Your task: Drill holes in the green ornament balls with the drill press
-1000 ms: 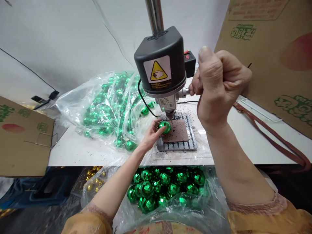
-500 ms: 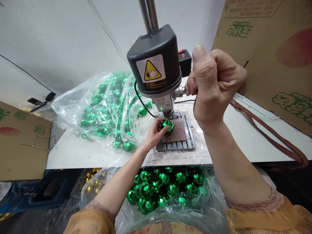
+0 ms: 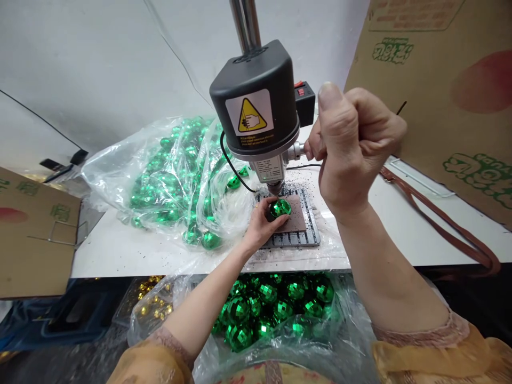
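Observation:
My left hand [image 3: 263, 220] grips a shiny green faceted ball [image 3: 281, 208] between thumb and fingers, just below the chuck [image 3: 274, 188] of a small bench drill press [image 3: 254, 101]. Under the ball lies a brown square board [image 3: 298, 213] on the slotted grey metal base [image 3: 312, 234], which is sprinkled with dark shavings. My right hand [image 3: 352, 138] is closed at the drill press's side, around its feed handle [image 3: 299, 151]; most of the handle is hidden by the fingers.
A clear plastic bag [image 3: 120, 176] of green balls lies on the white table [image 3: 132, 256] at left. Below the front edge, an open bag holds more green balls [image 3: 240, 309]. Cardboard boxes [image 3: 432, 106] stand on both sides. A brown strap [image 3: 440, 218] lies at right.
The green ball, held in my left hand, has shifted slightly right and down, away from the chuck tip. My right hand has lowered very slightly on the handle.

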Motion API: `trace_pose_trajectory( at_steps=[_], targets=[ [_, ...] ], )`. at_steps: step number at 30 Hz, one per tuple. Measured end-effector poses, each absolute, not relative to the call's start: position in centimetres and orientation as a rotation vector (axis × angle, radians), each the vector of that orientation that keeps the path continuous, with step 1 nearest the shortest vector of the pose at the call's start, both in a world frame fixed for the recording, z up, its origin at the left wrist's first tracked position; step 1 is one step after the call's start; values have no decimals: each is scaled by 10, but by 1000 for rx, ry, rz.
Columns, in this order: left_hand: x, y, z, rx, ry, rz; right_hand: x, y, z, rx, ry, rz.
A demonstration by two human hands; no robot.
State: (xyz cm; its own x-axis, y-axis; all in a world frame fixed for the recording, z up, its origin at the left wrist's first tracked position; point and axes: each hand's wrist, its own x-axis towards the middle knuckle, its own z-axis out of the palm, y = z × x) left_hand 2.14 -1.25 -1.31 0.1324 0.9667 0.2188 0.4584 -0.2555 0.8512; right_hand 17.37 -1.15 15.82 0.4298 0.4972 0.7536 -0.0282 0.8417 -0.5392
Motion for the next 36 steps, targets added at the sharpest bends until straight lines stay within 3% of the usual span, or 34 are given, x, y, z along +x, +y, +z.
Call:
trace_pose_trajectory(
  at_steps=[36],
  targets=[
    [24,-16,-16,1740,1314,1157,171,-3,93,-235,-1115,32]
  ],
)
